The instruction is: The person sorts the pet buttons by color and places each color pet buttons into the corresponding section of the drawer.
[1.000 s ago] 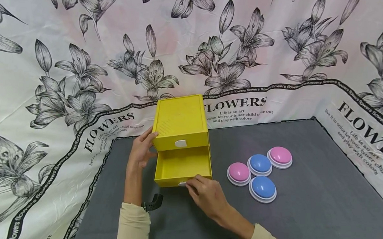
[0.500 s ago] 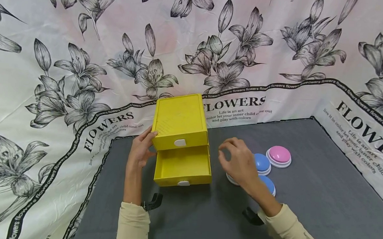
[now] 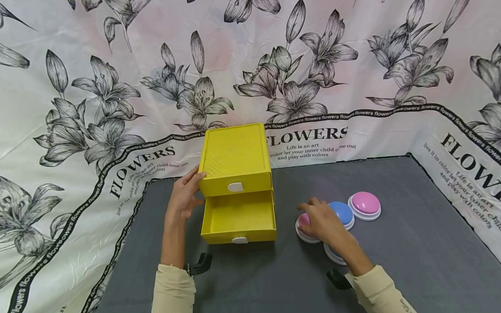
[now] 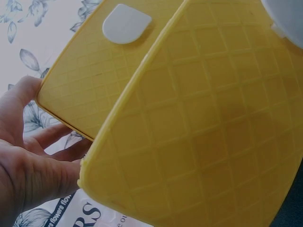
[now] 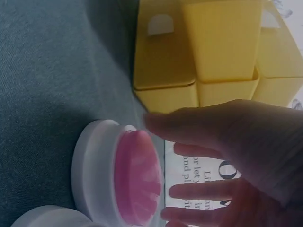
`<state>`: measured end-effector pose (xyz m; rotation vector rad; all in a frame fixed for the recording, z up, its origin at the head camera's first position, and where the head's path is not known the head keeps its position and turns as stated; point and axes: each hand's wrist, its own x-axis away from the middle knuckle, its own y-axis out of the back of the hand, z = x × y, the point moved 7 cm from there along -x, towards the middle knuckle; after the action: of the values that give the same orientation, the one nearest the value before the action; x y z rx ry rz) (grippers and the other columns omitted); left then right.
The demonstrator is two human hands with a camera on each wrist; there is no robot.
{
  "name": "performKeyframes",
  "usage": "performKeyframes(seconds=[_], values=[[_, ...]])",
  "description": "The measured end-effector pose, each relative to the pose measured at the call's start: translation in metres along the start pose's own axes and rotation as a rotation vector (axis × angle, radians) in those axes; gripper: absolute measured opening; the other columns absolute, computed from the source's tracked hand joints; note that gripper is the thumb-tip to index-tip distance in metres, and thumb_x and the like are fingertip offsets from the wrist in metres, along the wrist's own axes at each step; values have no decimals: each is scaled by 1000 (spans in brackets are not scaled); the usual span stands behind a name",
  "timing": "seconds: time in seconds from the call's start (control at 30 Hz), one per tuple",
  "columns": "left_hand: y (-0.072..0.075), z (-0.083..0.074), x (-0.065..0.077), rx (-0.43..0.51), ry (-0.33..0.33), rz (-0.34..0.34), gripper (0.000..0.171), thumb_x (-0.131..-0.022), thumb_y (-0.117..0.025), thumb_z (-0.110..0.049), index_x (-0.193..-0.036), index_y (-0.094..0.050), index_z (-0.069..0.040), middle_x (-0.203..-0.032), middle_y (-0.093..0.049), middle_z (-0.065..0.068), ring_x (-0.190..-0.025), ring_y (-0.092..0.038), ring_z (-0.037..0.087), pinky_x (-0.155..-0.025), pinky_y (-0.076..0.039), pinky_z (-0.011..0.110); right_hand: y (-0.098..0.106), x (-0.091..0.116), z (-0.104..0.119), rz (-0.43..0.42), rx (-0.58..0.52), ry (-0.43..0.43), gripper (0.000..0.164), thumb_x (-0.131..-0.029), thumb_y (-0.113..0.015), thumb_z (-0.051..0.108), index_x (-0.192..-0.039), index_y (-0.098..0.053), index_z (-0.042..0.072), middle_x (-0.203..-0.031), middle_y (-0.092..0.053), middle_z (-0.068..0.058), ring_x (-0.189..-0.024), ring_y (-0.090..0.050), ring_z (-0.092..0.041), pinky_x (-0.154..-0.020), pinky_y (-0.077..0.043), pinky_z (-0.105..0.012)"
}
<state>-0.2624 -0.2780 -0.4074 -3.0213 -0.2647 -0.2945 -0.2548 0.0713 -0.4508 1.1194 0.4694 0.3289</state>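
A yellow drawer box point(image 3: 236, 149) stands left of centre in the head view, one drawer point(image 3: 217, 237) pulled out below its top tier. My left hand point(image 3: 185, 194) holds the box's left front corner; the left wrist view has a fingertip on that corner and other fingers along the side. My right hand point(image 3: 326, 224) hovers over the nearest pink dome button point(image 3: 302, 220) with fingers spread. In the right wrist view its thumb and fingers are around the pink dome point(image 5: 137, 177), with no clear grip on it. The hand hides parts of neighbouring buttons.
Another pink button point(image 3: 366, 202) and a blue one point(image 3: 341, 213) sit on white bases behind the right hand. A further white base point(image 3: 334, 254) shows under the wrist. Grey cloth point(image 3: 245, 282) covers the table; a flower-print sheet point(image 3: 321, 75) hangs behind.
My right hand has let go of the pulled-out drawer's handle. It has moved right to the nearest pink button, and its fingers have spread. My left hand and the box stay put.
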Motion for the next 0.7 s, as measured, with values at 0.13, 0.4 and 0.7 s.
performKeyframes(seconds=[0.13,0.4,0.7], values=[[0,0,-1,-1,6,-5,66,-103,-66,-33,-163,-39,-25,-168,-40,8,-154,-41,30,-112,-39,75,-12,1,-4,85,18,-5,57,-72,-95,20,-122,-73,6,-106,-65,-20,-86,-63,-36,-74,-56,-54],[0,0,-2,-1,1,-4,66,-104,-65,-33,-163,-38,-23,-169,-39,9,-154,-41,31,-112,-37,76,-24,2,-4,168,-1,-41,59,-69,-96,13,-121,-71,4,-104,-61,-22,-92,-61,-39,-77,-57,-57],[1,0,-2,1,0,-2,65,-104,-64,-32,-163,-39,-23,-168,-40,10,-154,-42,31,-109,-41,76,-27,1,-5,193,-59,-102,53,-72,-92,6,-121,-71,2,-108,-61,-24,-96,-59,-41,-74,-56,-60]])
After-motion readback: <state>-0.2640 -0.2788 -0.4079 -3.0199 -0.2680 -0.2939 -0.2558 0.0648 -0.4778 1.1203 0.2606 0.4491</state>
